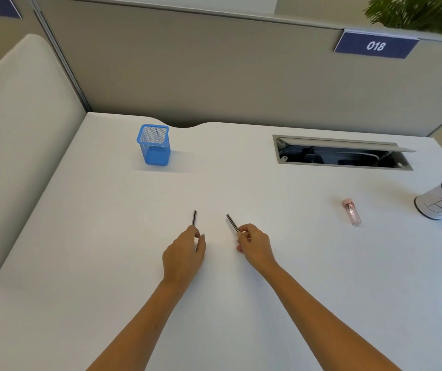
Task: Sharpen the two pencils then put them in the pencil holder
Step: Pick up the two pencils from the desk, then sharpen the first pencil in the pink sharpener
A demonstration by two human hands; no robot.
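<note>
Two dark pencils are held over the middle of the white desk (107, 250). My left hand (185, 253) pinches one pencil (194, 218), which points away from me. My right hand (254, 245) pinches the other pencil (232, 223), which slants up and to the left. Their lower ends are hidden in my fingers. A small pink sharpener (351, 211) lies on the desk to the right, well apart from both hands. A blue mesh pencil holder (154, 144) stands upright at the back left.
A round cup (440, 200) with a white wrap and dark mesh rim stands at the right edge. An open cable tray (340, 153) is sunk into the desk at the back right. Grey partition walls close the back and left.
</note>
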